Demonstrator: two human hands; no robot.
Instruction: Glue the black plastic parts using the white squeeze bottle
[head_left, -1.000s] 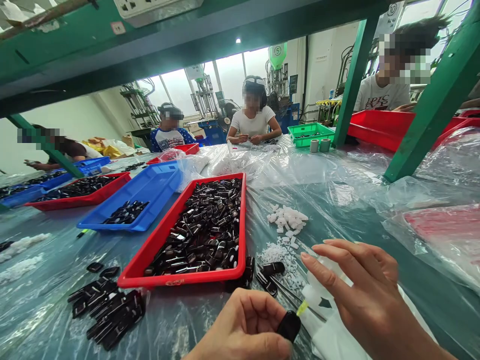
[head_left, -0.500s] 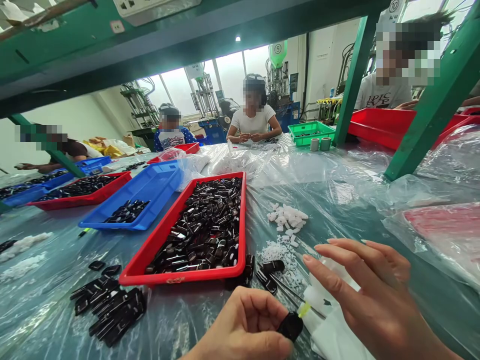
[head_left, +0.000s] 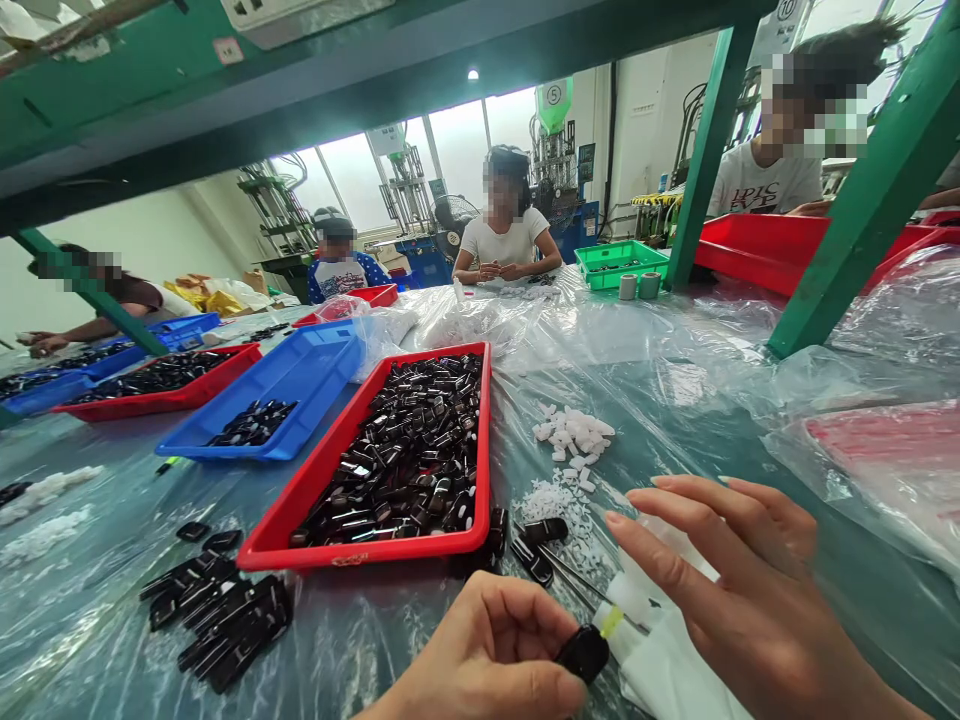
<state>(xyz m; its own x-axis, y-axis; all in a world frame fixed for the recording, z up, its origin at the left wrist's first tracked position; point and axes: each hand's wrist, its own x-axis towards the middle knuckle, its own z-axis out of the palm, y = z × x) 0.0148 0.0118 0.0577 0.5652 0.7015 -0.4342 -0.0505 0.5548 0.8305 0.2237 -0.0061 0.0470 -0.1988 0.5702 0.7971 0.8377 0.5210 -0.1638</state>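
Note:
Low in the view, my left hand pinches a small glossy black plastic part between thumb and curled fingers. A yellow-green piece shows beside that part; whether the two touch I cannot tell. My right hand hovers to the right with its fingers spread and nothing in them. Beneath it lies crumpled white tissue. Thin metal rods run between my hands. Just past them are loose black parts, a heap of tiny white bits and a pile of larger white pieces.
A red tray full of black parts stands ahead, with a blue tray beyond it. More black parts lie at left. Green posts and an overhead beam frame the plastic-covered table. Several people sit around it.
My hands hold almost the same pose, with the black part shifted very slightly. At far left, a person's hands have moved a little.

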